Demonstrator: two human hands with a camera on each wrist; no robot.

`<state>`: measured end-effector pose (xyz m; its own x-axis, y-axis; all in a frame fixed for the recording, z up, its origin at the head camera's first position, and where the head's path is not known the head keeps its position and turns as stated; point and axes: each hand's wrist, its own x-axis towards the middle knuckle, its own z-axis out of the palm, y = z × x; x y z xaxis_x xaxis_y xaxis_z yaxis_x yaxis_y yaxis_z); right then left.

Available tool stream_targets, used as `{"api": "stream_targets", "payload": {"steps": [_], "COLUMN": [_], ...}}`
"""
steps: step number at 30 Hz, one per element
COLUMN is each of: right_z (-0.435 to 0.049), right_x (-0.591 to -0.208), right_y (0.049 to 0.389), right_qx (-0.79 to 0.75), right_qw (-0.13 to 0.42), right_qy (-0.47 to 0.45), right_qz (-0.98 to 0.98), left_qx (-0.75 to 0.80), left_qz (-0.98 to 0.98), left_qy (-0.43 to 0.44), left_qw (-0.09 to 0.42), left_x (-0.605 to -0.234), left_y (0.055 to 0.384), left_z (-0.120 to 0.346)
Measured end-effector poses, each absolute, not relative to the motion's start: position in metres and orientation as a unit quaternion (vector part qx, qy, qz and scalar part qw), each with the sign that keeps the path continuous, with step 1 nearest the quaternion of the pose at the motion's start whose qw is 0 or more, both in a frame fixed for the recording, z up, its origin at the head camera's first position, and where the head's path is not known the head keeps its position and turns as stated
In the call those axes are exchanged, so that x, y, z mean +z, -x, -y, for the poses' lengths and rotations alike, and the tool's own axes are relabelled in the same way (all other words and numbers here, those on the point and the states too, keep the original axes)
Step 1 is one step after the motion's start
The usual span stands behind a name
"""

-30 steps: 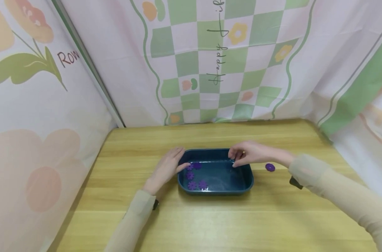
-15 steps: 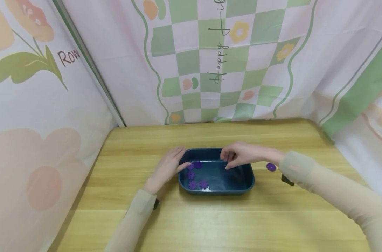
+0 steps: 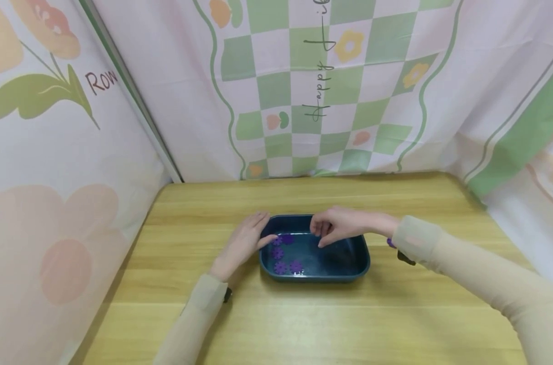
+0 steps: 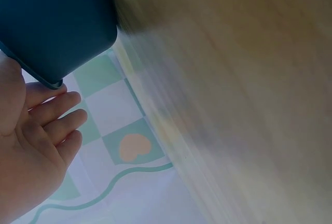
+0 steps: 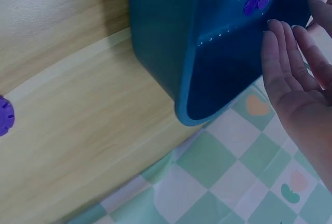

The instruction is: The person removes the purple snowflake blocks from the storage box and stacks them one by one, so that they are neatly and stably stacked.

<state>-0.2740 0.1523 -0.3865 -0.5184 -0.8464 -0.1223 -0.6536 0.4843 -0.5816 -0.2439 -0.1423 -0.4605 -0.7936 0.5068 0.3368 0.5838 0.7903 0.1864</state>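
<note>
A dark blue rectangular tray sits on the table. Several purple, notched flower-shaped discs lie flat inside it, toward its left end. My left hand rests against the tray's left end, fingers extended along the outside and thumb reaching over the rim. Above the tray's interior hovers my right hand, thumb apart from the loosely bent fingers. Nothing shows between them in the right wrist view. Outside, to the tray's right, another purple disc lies on the table, mostly hidden by the right sleeve in the head view.
The pale wooden table extends around the tray on all sides. Printed fabric hangs behind it, with a green checked panel facing me. Another printed cloth closes off the left side.
My right hand has drifted left over the tray, so its sleeve now covers most of the loose disc. The left hand stays at the tray's left end, and the discs inside keep their places.
</note>
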Motion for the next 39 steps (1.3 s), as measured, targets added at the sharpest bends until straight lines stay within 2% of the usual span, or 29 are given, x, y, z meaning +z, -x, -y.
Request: {"api": "stream_targets", "payload": {"steps": [10, 23, 39], "right_z": [-0.138, -0.120, -0.102], "right_x": [-0.384, -0.386, -0.389], "right_y": [0.274, 0.275, 0.274], "right_qx": [-0.224, -0.205, -0.190], "right_qw": [0.212, 0.211, 0.250], "right_qy": [0.454, 0.472, 0.466], "right_qz": [-0.836, -0.831, -0.827], "left_qx": [-0.154, -0.159, -0.161], "left_qz": [0.929, 0.930, 0.934], "left_qy": [0.297, 0.293, 0.287], "left_qw": [0.158, 0.155, 0.139], "left_x": [-0.464, -0.463, -0.463], "left_y": [0.244, 0.244, 0.245], "left_z": [0.143, 0.144, 0.143]}}
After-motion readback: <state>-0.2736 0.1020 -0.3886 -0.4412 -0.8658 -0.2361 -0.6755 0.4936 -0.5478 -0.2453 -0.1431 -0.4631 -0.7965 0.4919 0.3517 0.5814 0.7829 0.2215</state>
